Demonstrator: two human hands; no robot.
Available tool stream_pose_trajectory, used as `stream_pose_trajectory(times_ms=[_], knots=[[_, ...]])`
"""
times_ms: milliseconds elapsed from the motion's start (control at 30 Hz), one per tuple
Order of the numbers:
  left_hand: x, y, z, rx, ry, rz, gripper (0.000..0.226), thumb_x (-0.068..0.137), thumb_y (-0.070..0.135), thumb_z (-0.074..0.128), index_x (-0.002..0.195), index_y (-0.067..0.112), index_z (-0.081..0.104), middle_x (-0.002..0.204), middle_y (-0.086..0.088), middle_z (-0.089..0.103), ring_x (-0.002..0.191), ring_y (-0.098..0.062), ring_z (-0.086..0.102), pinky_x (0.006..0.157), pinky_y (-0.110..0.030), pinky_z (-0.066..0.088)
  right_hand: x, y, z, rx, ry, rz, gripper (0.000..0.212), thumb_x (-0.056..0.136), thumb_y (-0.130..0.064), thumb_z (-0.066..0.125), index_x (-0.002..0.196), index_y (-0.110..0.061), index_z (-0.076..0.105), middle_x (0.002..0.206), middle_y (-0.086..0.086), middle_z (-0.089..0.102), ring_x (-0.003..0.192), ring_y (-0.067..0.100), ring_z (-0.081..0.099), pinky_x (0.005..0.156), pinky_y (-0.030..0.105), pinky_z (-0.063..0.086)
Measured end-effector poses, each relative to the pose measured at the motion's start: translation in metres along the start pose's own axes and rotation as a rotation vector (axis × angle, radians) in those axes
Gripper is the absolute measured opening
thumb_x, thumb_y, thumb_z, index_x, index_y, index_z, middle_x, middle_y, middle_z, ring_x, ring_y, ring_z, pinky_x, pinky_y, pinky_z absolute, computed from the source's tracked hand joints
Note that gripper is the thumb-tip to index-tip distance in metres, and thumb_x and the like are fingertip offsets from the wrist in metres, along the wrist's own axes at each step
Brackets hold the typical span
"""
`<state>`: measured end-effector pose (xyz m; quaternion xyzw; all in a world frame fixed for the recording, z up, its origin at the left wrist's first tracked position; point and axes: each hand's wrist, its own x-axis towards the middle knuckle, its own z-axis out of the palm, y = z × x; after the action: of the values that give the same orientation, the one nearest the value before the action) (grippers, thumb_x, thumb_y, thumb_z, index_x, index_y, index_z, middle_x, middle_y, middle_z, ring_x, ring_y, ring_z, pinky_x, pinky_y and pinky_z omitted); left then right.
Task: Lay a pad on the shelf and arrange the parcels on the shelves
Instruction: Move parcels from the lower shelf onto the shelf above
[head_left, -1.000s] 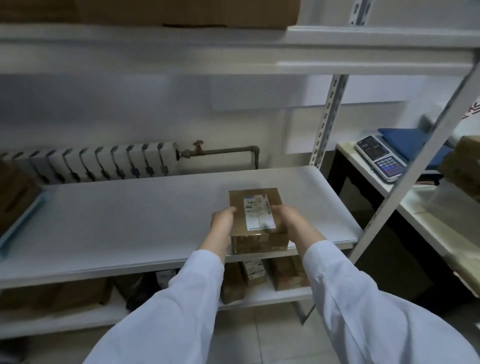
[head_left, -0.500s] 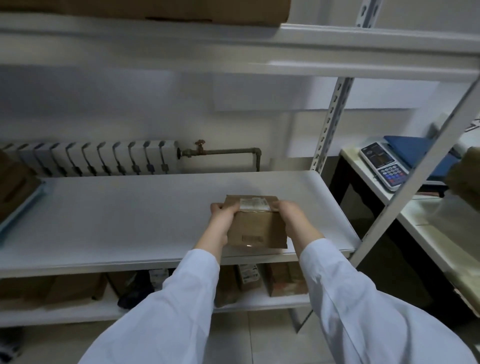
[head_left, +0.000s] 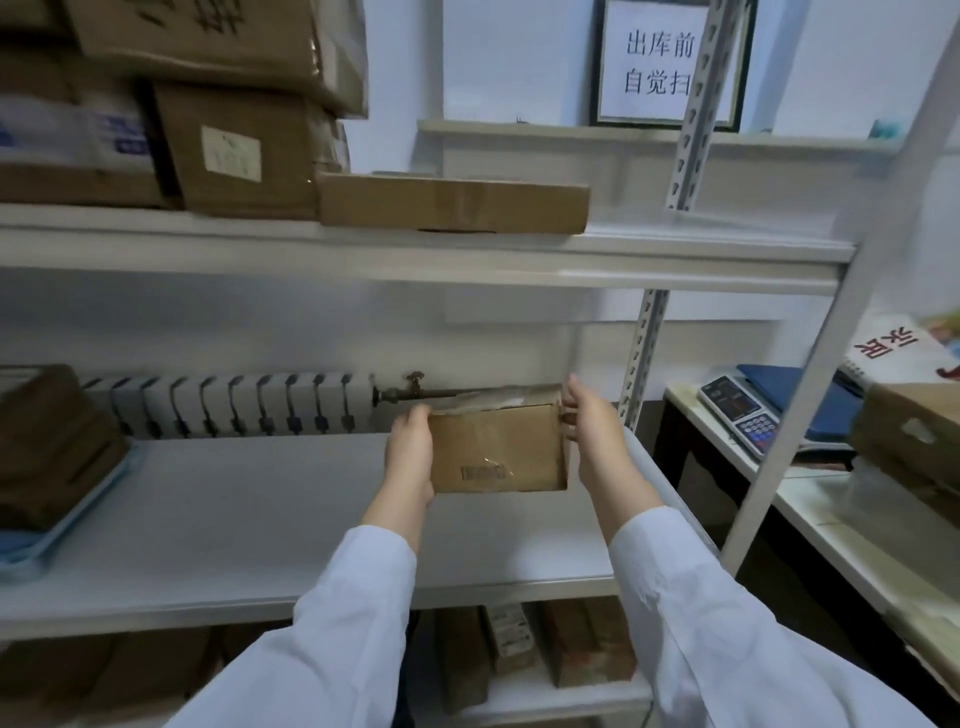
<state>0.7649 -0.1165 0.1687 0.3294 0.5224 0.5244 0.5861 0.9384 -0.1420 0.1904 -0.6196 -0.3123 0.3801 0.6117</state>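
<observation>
A small brown cardboard parcel (head_left: 496, 447) is held in the air above the white middle shelf (head_left: 249, 514), tilted so its plain side with a small barcode faces me. My left hand (head_left: 411, 454) grips its left edge and my right hand (head_left: 597, 441) grips its right edge, fingers curled round the back. On the upper shelf (head_left: 426, 254) lies a flat brown parcel (head_left: 453, 203) beside stacked large cartons (head_left: 228, 150). At the left end of the middle shelf a brown parcel (head_left: 52, 447) rests on a light blue pad (head_left: 67, 530).
Several small parcels (head_left: 511, 644) stand on the bottom shelf. A radiator (head_left: 234, 405) and pipe run behind the shelf. Slanted shelf posts (head_left: 810, 395) stand at the right. A side table (head_left: 810, 514) holds a scale (head_left: 737, 410), a blue folder and a carton (head_left: 914, 447).
Both hands have lifted the parcel up off the middle shelf and tipped it further, so its label now faces away. My view has risen and the upper shelf with its cartons has come into sight.
</observation>
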Motion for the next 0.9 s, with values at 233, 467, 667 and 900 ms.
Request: stream_pose_trajectory(times_ms=[233,467,667,900], knots=[[-0.029,0.044,-0.049,0.015,0.043,0.195,0.022,0.087,0.038,0.047,0.075,0.021,0.055,0.080,-0.001,0.055,0.075,-0.017,0.050,0.062,-0.030,0.039,-0.037,-0.031,0.000,0.114,0.014,0.068,0.074,0.084,-0.047,0.060,0.144,-0.014,0.032,0.150,0.008,0.030,0.135,0.028,0.032,0.105,0.042,0.028],[-0.058,0.077,-0.081,0.003,0.001,0.356,0.024,0.083,0.032,0.050,0.063,0.018,0.051,0.066,0.000,0.047,0.066,-0.017,0.042,0.054,-0.028,0.030,-0.079,-0.055,-0.003,0.145,-0.209,0.265,0.039,0.074,-0.058,0.060,0.082,-0.020,0.064,0.082,0.002,0.057,0.074,0.021,0.054,0.072,0.035,0.045],[-0.083,0.104,-0.099,-0.054,-0.052,0.443,0.021,0.061,0.040,0.056,0.053,0.020,0.056,0.062,0.000,0.051,0.065,-0.020,0.047,0.060,-0.031,0.035,-0.104,-0.069,0.002,0.192,-0.383,0.289,0.035,0.063,-0.055,0.069,0.057,-0.020,0.074,0.076,0.003,0.074,0.066,0.023,0.071,0.059,0.033,0.052],[-0.104,0.139,-0.109,-0.096,-0.166,0.725,0.027,0.072,0.048,0.061,0.067,0.023,0.071,0.070,0.007,0.069,0.069,-0.009,0.065,0.062,-0.021,0.049,-0.128,-0.091,0.009,0.328,-0.491,0.136,0.019,0.050,-0.034,0.075,0.056,-0.016,0.075,0.069,0.003,0.072,0.057,0.020,0.070,0.066,0.034,0.054]])
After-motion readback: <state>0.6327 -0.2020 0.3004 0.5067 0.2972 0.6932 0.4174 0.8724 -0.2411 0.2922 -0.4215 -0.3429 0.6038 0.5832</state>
